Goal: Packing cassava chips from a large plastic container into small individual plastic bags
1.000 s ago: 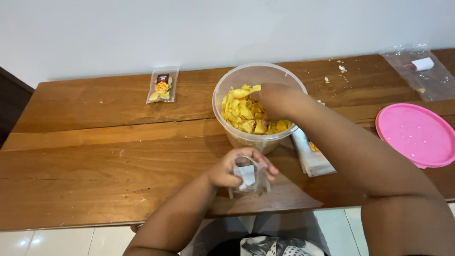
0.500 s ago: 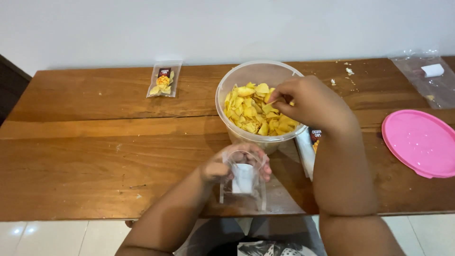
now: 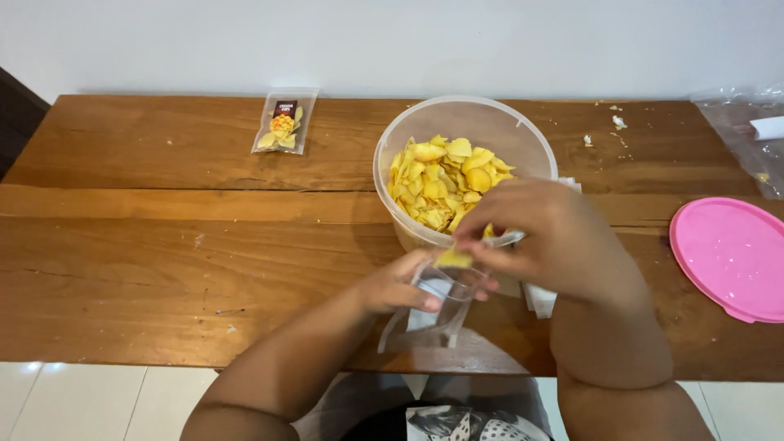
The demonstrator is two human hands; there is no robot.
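Two hands [image 3: 457, 265], one pouch [image 3: 437, 306]

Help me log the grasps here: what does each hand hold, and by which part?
The left hand holds a small clear pouch by its open top edge. The right hand pinches yellow chips between its fingertips at the pouch's mouth.

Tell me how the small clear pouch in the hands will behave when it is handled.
The clear pouch is probably floppy: its thin film sags below the left hand, which holds its mouth open. It looks very light, so it would likely slide if pushed. The yellow chip that the right hand holds at the pouch's mouth looks thin and brittle, so squeezing may crack it.
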